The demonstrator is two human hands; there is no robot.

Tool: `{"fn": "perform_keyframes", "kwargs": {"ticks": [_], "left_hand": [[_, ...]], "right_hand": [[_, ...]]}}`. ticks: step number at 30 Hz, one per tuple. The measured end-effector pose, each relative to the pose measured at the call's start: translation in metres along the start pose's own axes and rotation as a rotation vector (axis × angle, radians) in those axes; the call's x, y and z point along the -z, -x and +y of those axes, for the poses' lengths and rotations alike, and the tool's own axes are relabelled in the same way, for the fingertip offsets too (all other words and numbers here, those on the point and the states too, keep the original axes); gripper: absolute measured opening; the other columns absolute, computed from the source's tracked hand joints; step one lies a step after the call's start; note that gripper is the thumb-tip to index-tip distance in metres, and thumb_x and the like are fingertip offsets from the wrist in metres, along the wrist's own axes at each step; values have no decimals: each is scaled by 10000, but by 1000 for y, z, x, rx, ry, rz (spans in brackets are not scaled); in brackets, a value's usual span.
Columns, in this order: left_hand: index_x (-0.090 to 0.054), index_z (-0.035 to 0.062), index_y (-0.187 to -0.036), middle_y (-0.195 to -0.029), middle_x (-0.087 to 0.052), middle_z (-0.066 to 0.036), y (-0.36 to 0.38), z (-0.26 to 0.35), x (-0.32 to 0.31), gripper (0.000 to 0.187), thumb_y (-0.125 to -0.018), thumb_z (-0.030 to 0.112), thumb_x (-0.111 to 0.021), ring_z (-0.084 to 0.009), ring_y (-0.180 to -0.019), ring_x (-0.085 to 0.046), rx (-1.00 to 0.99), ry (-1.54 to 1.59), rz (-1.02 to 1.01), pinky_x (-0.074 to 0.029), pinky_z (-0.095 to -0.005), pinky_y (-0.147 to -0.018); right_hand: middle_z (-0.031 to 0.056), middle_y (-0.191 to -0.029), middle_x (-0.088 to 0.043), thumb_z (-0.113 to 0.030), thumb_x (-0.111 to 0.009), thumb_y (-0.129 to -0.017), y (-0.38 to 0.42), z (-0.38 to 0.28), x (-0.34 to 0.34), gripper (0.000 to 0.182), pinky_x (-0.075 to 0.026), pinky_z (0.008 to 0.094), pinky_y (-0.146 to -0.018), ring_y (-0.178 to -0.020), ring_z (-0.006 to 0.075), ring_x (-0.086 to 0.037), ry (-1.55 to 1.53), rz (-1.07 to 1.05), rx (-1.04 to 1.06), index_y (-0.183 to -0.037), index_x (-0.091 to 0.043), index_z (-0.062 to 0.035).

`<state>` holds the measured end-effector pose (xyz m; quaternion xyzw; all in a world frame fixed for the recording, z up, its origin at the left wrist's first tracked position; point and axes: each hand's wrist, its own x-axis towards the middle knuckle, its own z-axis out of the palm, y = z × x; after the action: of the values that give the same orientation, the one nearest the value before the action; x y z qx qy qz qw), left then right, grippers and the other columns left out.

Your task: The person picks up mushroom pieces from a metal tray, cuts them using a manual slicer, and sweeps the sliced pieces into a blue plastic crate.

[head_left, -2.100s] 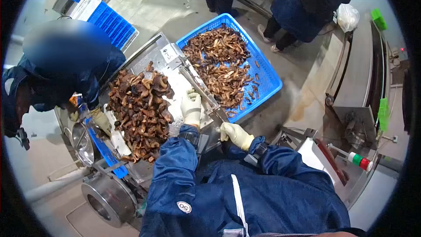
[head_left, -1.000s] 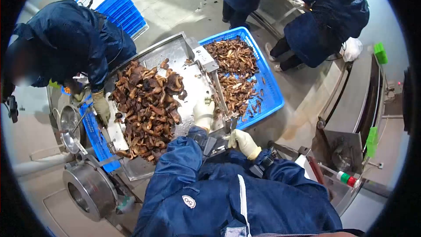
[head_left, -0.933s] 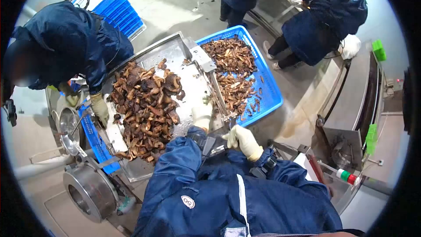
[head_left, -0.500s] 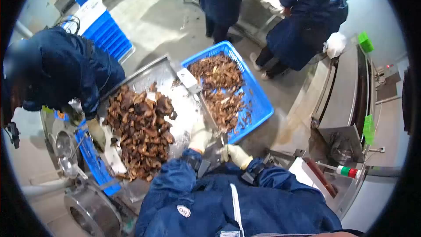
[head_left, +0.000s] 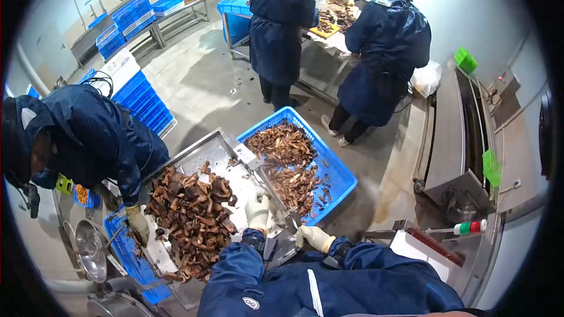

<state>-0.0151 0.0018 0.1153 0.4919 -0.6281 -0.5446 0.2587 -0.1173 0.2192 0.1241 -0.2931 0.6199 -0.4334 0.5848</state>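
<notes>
Over the right side of the metal tray, my left hand wears a pale glove, its fingers curled in. My gloved right hand is closed at the tray's near right corner, beside a small metal piece; I cannot tell what its fingers hold. A heap of dark brown, mushroom-like pieces covers the tray's left part. Just beyond the tray's right edge stands a blue basket with smaller brown slices in it. A white block sits on that edge.
At the left a co-worker reaches a gloved hand to the tray's left edge, above a blue crate. Other people stand at a far table. A machine with a red-green lamp is at my right.
The view has tipped up, so the tray and basket appear lower and more of the far table shows. My left hand's fingers have curled in. The co-worker leans further over the tray's left edge.
</notes>
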Motion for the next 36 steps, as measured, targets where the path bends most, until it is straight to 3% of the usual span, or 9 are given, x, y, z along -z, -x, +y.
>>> {"fn": "perform_keyframes", "kwargs": {"ticks": [6,11,16,18,19,22,28,32,36], "left_hand": [[-626,34,-1049,-1019,-676,-222,7,-11,-12,234,-830,118,-630,-417,-968,-638,-328,-558,25,-515,-476,-850],[-612,56,-1045,-1008,-663,-231,6,-42,-27,290,-765,111,-665,-439,-888,-632,-192,-674,-62,-531,-468,-812],[-629,55,-919,-767,-646,-60,17,6,-2,111,-881,157,-652,-137,-711,-635,285,107,-203,-523,-329,-588],[-662,23,-1038,-858,-688,-81,8,-24,-13,190,-935,180,-636,-171,-714,-631,533,537,-207,-541,-323,-651],[-665,2,-1113,-922,-710,-113,33,79,21,260,-943,198,-646,-188,-791,-645,221,300,-229,-532,-323,-734],[-650,-4,-1059,-872,-678,-125,4,-1,8,249,-892,178,-682,-231,-720,-669,-239,135,-5,-541,-346,-675],[-610,51,-983,-844,-636,-103,52,-11,35,314,-857,301,-753,-224,-782,-630,187,-457,-68,-532,-341,-702],[-564,61,-935,-888,-601,-101,58,-70,18,282,-826,226,-765,-250,-791,-624,303,-120,40,-528,-361,-707],[-541,58,-951,-936,-585,-151,49,-21,16,328,-738,155,-770,-343,-901,-615,318,-611,-61,-519,-418,-794]], "right_hand": [[108,-774,-661,-487,-319,-1068,0,9,-1,609,-523,353,-772,-758,237,-649,-10,6,91,-849,-620,-6],[108,-786,-666,-474,-319,-1071,0,3,0,620,-523,350,-763,-730,226,-648,65,1,119,-795,-626,-12],[88,-736,-649,-450,-326,-1071,3,4,-6,587,-525,338,-733,-720,206,-645,30,75,118,-797,-621,-23],[94,-764,-652,-443,-335,-1071,-3,15,-4,576,-522,333,-719,-712,199,-638,-44,65,119,-793,-617,-25],[96,-769,-660,-400,-331,-1080,5,-6,-8,546,-517,335,-755,-745,204,-640,-27,43,78,-795,-612,-28],[99,-803,-668,-332,-355,-1085,8,-20,-4,479,-511,321,-787,-781,186,-636,-95,2,90,-813,-606,-29],[78,-896,-678,-441,-373,-1068,2,-67,32,508,-500,310,-834,-870,166,-643,-120,-54,182,-1004,-641,-13],[76,-888,-683,-265,-451,-1059,-49,-26,93,347,-502,302,-818,-821,156,-640,-310,234,54,-999,-668,0],[178,-1247,-669,-120,-497,-976,-112,59,123,381,-490,364,-1001,-1146,274,-646,413,-2,115,-1322,-569,22]]}}
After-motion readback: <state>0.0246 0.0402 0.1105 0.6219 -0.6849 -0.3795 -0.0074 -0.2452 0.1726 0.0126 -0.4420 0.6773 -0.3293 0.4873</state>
